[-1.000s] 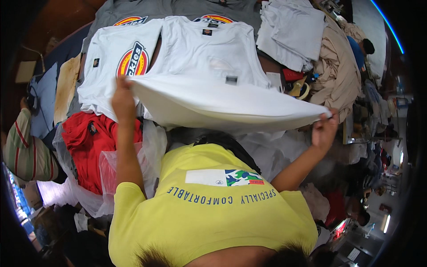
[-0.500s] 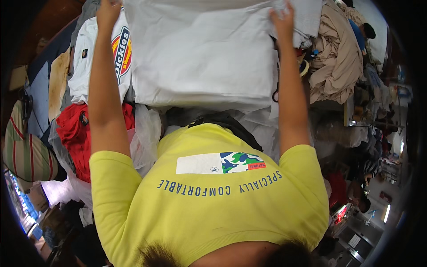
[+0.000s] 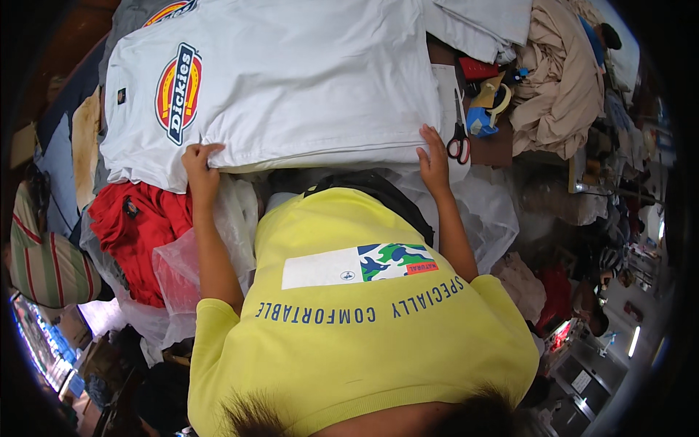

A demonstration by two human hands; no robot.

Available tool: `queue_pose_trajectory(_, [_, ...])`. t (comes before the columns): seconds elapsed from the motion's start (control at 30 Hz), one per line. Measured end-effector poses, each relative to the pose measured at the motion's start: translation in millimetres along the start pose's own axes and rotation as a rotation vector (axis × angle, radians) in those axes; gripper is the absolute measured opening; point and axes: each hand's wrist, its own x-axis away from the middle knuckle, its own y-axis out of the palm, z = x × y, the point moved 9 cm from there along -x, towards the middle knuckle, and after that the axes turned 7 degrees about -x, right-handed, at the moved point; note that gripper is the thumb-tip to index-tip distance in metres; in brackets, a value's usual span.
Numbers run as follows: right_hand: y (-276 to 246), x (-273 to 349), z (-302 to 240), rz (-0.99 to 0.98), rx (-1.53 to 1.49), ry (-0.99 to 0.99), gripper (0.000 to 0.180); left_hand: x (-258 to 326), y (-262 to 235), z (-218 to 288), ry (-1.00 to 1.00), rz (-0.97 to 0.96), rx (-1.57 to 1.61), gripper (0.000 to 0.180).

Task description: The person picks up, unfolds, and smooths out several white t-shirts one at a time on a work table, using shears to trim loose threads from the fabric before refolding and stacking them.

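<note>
Resting the left hand (image 3: 200,166) at the lower-left corner of the plain white garment (image 3: 313,87) at upper centre, pinch impossible to tell, with right hand (image 3: 435,166) fingers spread at the lower-right corner, possibly risking skewed layers from uneven tugging.

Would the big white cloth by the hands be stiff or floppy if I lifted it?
Probably floppy: the white cloth shows soft wrinkles across its top. Its layers might slip apart, since several edges show between the left hand and right hand. It likely won't roll, lying flat.
</note>
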Motion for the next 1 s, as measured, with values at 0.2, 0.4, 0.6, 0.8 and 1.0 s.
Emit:
queue_pose_trajectory(0.2, [-15.1,-6.7,12.0,0.140,-0.108,0.041,0.047,20.7,-11.3,-5.1,-0.018,0.131,0.061,0.030])
queue_pose_trajectory(0.4, [-16.2,-6.2,31.5,0.179,-0.194,0.154,0.055,23.8,-14.0,-6.2,-0.087,0.124,0.133,0.028])
queue_pose_trajectory(0.6, [-21.4,-9.9,29.0,0.169,-0.121,0.073,0.041,23.9,-9.0,-16.4,-0.096,0.107,0.210,0.025])
queue_pose_trajectory(0.8, [-23.8,-37.8,53.3,0.209,-0.055,0.238,0.016,7.8,21.7,-74.3,-0.438,0.143,0.677,0.019])
queue_pose_trajectory(1.0, [-8.2,-59.1,78.4,0.296,-0.111,0.332,0.020,-8.0,15.6,-53.7,-0.488,0.194,0.234,0.031])
